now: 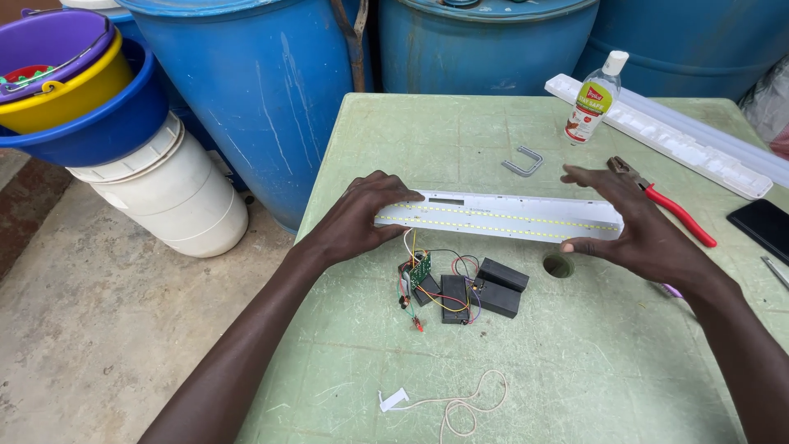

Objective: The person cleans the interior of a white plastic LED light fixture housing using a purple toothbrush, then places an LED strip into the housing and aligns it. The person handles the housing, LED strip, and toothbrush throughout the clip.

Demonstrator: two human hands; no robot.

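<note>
A long white LED strip panel [501, 217] lies across the green plastic table [509, 370]. My left hand [362, 215] grips its left end, fingers over the top edge and thumb under. My right hand [637, 226] holds the right end the same way. Thin coloured wires run from the panel down to a small green circuit board [420, 270] and three black battery boxes [481, 293] resting on the table just below it.
Red-handled pliers [670, 210], a metal U-bracket [524, 161], a small clear bottle [595, 97], a long white lamp housing [674, 136] and a black phone [763, 226] sit at the back right. A white string [460, 407] lies near the front edge. Blue barrels [263, 90] and stacked buckets [74, 90] stand behind and left.
</note>
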